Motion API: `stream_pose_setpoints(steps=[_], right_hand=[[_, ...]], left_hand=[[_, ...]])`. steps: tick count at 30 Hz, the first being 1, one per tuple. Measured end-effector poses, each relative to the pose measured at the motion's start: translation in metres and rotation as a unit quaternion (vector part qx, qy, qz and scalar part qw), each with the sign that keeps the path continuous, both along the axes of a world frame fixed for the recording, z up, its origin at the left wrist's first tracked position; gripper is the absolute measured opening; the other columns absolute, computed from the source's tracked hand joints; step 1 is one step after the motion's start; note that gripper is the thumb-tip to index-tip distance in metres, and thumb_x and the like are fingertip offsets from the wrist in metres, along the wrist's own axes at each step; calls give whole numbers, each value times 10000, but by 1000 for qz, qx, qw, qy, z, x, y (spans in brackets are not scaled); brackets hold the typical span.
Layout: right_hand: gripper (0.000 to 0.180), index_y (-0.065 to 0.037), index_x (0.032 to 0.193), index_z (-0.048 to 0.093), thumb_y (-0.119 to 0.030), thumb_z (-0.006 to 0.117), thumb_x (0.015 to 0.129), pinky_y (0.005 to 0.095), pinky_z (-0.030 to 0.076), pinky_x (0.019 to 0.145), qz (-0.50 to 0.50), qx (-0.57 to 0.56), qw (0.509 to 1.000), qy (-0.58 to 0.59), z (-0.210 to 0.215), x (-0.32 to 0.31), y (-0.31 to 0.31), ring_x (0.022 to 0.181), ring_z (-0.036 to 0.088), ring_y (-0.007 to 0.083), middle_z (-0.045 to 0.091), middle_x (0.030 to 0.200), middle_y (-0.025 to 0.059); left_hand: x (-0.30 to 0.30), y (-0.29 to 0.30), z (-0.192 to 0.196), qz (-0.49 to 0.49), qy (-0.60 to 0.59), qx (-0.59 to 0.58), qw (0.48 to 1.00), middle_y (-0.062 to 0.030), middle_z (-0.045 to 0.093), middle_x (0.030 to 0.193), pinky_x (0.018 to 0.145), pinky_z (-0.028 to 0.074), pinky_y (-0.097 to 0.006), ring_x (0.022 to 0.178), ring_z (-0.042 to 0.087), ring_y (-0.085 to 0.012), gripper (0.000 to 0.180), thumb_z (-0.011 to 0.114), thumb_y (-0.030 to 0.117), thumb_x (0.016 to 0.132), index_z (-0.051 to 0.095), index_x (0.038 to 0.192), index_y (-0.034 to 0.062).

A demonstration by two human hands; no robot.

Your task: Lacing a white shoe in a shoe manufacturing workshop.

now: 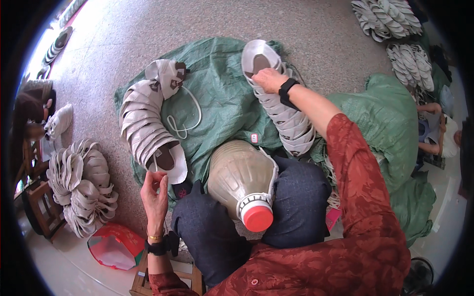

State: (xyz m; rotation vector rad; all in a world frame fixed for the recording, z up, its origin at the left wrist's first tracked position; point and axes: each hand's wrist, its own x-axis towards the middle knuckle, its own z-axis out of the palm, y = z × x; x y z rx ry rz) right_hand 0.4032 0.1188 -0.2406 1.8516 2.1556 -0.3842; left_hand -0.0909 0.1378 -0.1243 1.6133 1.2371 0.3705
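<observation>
We look down past a seated person's knees in dark blue trousers (299, 204) onto a crumpled green woven plastic sheet (217, 64), spread over a speckled grey stone floor (316, 29). Two rows of nested pale grey-white shoe uppers lie on it: a curved left-hand row (140, 116), and a straighter right-hand row (289, 121) running obliquely toward the right knee. At the near end of the left-hand row we see the left hand (155, 195), its grip closed to a pinch, thumb and forefinger on a thin white strand (155, 165) that hangs from the nearest upper's brown-lined opening. The right hand (269, 80) lies at the far end of the right-hand row, its fingers at the opening of the farthest upper; they are partly hidden, so we cannot tell whether its grip has closed on the edge. A slender white cord (199, 109) forms a loose loop on the sheet just beside the left-hand row. Between the knees we note a large translucent plastic jug (242, 165) with a round red screw cap (258, 218), tilted toward us. To the left, on the floor, sits a heap of bundled pale uppers (81, 185), near an open red bag (116, 246); to the right lies a bulging green woven sack (377, 113).
</observation>
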Motion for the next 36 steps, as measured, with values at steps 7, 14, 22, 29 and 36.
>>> stream_pose_setpoints(steps=[7,14,22,29,36], right_hand=[[290,4,1025,696,1,615,747,479,543,894,-95,-64,991,74,-12,4,5,1010,680,410,703,1004,260],[292,-35,1061,604,-27,603,769,510,510,842,-44,19,996,78,-35,0,-12,941,661,408,690,929,216],[541,-36,1283,533,2,674,761,467,467,982,-27,148,974,172,-10,-19,-5,1125,570,385,612,1202,194],[557,-9,1308,521,4,676,772,449,464,1017,37,104,952,286,15,-98,35,1160,562,378,608,1208,200],[626,-42,1375,496,-29,721,791,436,450,1054,79,33,931,355,19,-189,90,1215,544,367,587,1290,190]], left_hand=[[5,5,-10,4,44,22,999,-62,656,853,756,539,-292,794,634,-128,54,647,10,913,610,945,-13],[-21,11,-54,22,120,-7,993,-84,678,834,717,552,-295,793,674,-146,169,694,141,913,627,933,-14],[-13,32,-121,178,-50,-298,937,-97,649,1002,871,543,-305,932,639,-156,435,698,415,950,596,1004,-4],[-2,62,-150,312,-204,-353,858,-150,571,1207,931,518,-389,1117,586,-236,684,769,480,874,479,1274,7],[9,62,-174,400,-376,-256,796,-73,607,1218,1013,469,-378,1156,578,-186,508,791,238,890,536,1270,17]])
